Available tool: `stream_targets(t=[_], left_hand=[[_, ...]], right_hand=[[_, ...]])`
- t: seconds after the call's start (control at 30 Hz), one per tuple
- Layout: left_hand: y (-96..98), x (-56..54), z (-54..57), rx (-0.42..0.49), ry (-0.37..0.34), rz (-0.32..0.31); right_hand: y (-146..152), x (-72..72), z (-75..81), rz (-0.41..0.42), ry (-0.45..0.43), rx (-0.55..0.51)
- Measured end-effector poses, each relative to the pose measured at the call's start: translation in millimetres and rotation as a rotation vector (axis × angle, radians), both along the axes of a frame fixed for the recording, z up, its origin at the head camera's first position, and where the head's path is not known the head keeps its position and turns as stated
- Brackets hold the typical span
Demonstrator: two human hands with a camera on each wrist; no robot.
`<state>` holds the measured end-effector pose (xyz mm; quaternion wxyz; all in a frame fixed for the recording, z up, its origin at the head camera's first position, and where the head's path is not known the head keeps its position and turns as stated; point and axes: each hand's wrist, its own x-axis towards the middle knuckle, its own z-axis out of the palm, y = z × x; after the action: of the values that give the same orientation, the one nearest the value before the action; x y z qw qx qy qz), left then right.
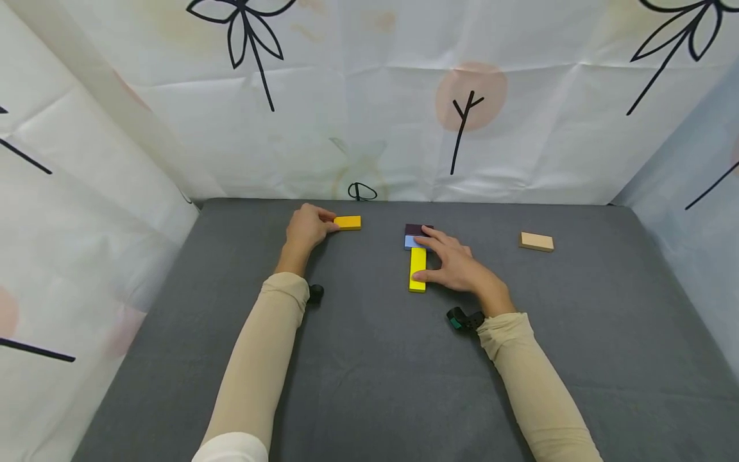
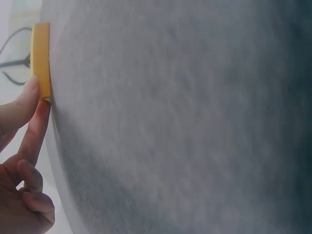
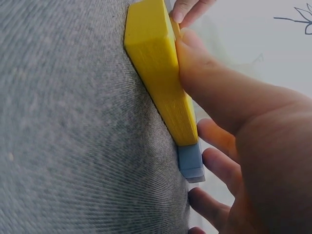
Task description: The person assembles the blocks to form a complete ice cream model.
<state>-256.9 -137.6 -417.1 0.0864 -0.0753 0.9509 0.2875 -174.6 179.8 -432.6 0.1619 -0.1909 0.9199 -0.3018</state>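
At the far left of the table, my left hand [image 1: 306, 226] pinches one end of an orange-yellow block [image 1: 349, 223] between thumb and finger; the left wrist view shows the block [image 2: 42, 58] long and flat-sided. My right hand [image 1: 456, 263] is spread over a joined group. Its thumb touches the side of a bright yellow block [image 1: 417, 262], which points toward me. Its fingers reach to a light blue block [image 1: 410, 242] and a dark purple block [image 1: 413, 229] lying crosswise at the yellow block's far end. The right fingers partly hide those two.
A natural-wood block [image 1: 536, 242] lies apart on the right. The grey table [image 1: 358, 372] ends at the back against a white printed curtain [image 1: 346, 128], with more curtain at both sides.
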Motion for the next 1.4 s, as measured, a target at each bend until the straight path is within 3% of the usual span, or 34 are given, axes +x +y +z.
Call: stream_targets(t=[0.47, 0.97, 1.4], left_hand=[[32.7, -6.2, 3.8, 0.004, -0.052, -0.021], [76.9, -10.0, -1.9, 0.053, -0.042, -0.046], [97.7, -8.5, -3.0, 0.080, -0.042, -0.089]], right_hand=[[1, -0.1, 0.8, 0.012, 0.006, -0.002], [3, -1.1, 0.5, 0.015, -0.001, 0.006], [2, -1.2, 1.1, 0.008, -0.010, 0.014]])
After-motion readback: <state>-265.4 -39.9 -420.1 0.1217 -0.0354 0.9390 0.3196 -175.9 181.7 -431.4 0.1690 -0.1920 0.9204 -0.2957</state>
